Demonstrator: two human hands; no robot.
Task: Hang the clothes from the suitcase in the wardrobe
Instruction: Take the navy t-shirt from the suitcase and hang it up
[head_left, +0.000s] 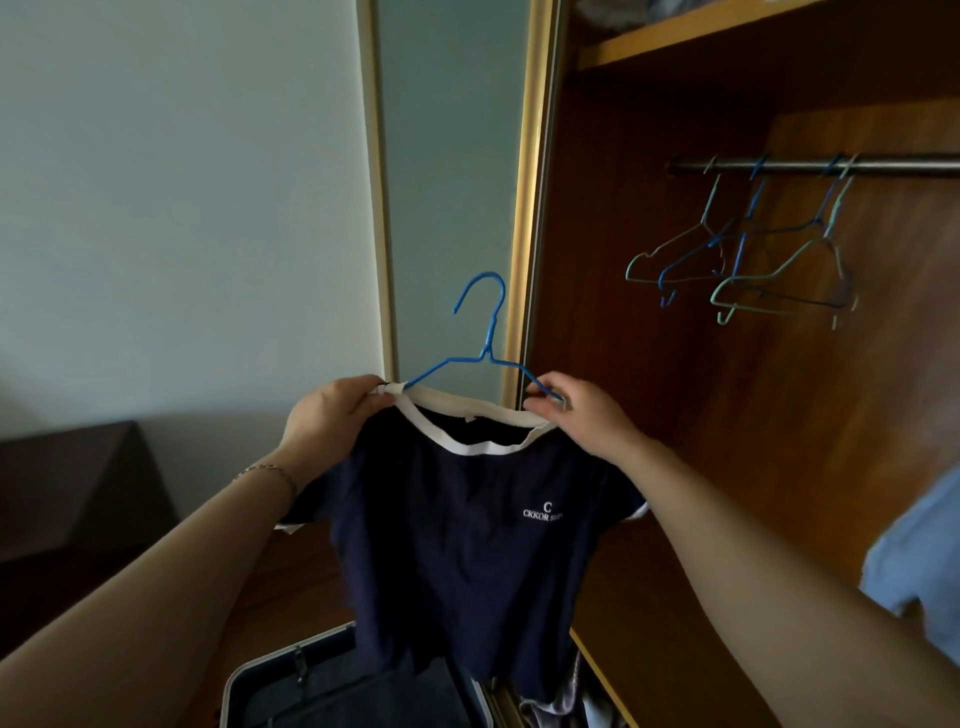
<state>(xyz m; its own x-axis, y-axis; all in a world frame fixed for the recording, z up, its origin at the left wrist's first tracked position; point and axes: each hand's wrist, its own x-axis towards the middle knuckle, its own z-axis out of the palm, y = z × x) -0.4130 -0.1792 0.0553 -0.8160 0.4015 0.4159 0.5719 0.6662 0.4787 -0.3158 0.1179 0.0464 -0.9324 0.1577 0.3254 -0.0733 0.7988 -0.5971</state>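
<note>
Navy cotton with a white ribbed collar hangs between the two hands: the short-sleeved navy T-shirt (467, 530) is held up in front of the person, its hem dangling over the open hard-shell suitcase (291, 680) at the bottom of the view. The left hand (332, 410) pinches the left end of the collar, fingers curled round the bunched white rib. Between the hands the blue wire hanger (485, 332) stands upright, its hook above the collar; its left shoulder goes down inside the neck opening, while its right shoulder tip still shows outside the fabric. The right hand (576, 410) pinches that exposed tip together with the collar edge, so in my judgement the shirt is only half threaded on.

The relation that matters lies further right. The dark metal wardrobe rail (810, 167) runs left to right inside the brown wooden wardrobe (675, 415), up and to the right of both hands, well apart from them and higher than the hook. The hanger's long axis runs roughly parallel to the rail. The right hand is the nearer one. A cluster of bare wire hangers (743, 260) already occupies the rail's left part, so the hook probably needs a free stretch beside them.
</note>
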